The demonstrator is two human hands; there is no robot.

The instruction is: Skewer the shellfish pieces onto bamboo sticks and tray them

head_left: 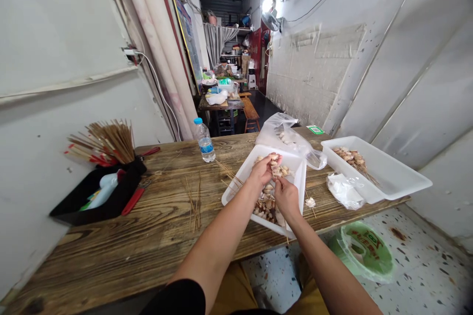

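Note:
My left hand (263, 169) is closed over a white tray (299, 170) of pale meat pieces, pinching a piece (274, 157) at the fingertips. Just below it, my right hand (286, 198) is closed too, fingers curled over the pile of meat pieces (266, 206); what it grips is hidden, possibly a thin skewer. Both hands hover above the tray, close together. Loose bamboo skewers (227, 172) lie on the wooden table (155, 236) left of the tray.
A second white tray (391, 182) with finished skewers stands at the right edge. A plastic bag (286, 135), a water bottle (204, 141), a black box (92, 199) holding chopsticks (105, 142), and a green bin (364, 251) on the floor surround me. A person sits far down the corridor.

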